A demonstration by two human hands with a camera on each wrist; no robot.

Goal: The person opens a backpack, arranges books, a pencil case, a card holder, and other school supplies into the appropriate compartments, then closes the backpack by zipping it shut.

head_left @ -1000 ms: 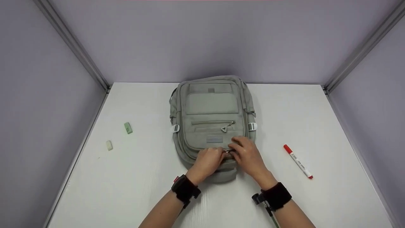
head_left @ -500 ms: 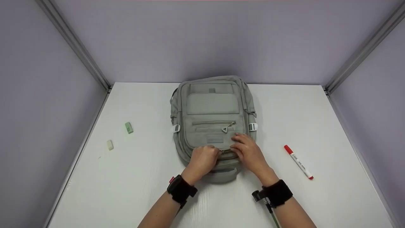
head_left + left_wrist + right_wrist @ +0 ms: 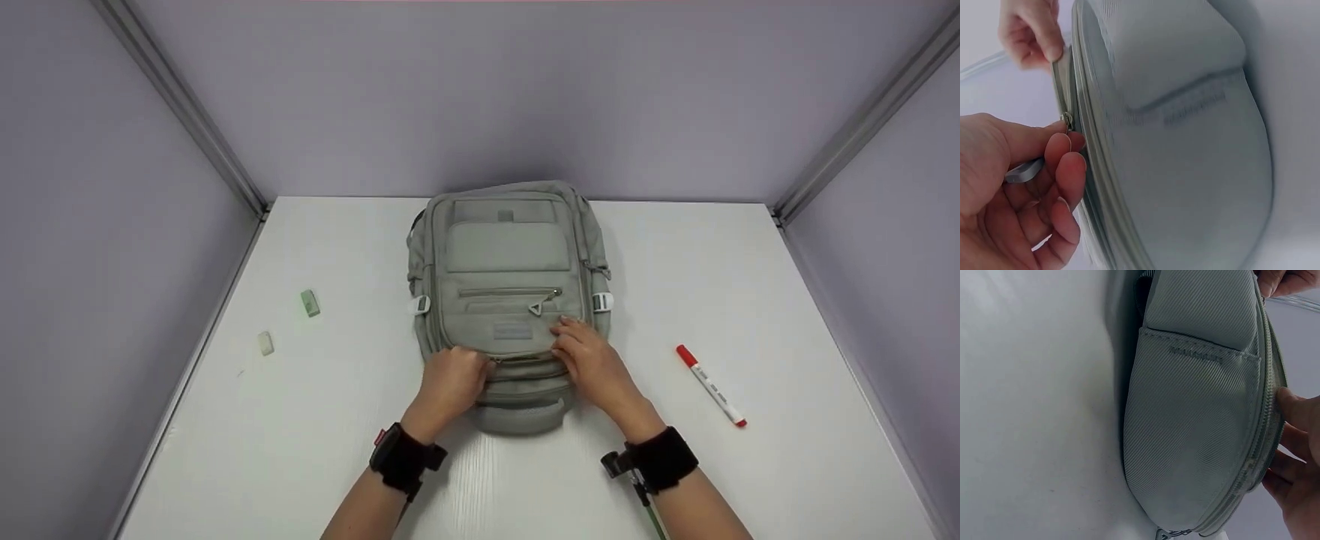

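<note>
From the head view, a backpack (image 3: 510, 300) is seen lying flat at mid-table, its top handle toward the person. The left hand (image 3: 450, 382) is curled at the front pocket's zip line, and the right hand (image 3: 592, 360) is laid on the fabric just right of it, fingers bent over the pocket edge. Well apart on the table (image 3: 787, 315) a red marker (image 3: 711, 385) is seen to the right, and two erasers, one green (image 3: 310, 303) and one pale (image 3: 265, 343), to the left. Over to the left wrist view: the zip pull (image 3: 1067, 119) is pinched between thumb and forefinger of the left hand (image 3: 1016, 191), tight against the seam. On the right wrist view, the right hand's fingertips (image 3: 1292, 410) are pressed against the zip edge, bracing the cloth rather than closing round it. The bag is judged soft and light, its fabric likely to bunch and drag along with the slider; it would best be steadied by the pocket edge beside the zip, with the pull itself taken in a firm pinch.
</note>
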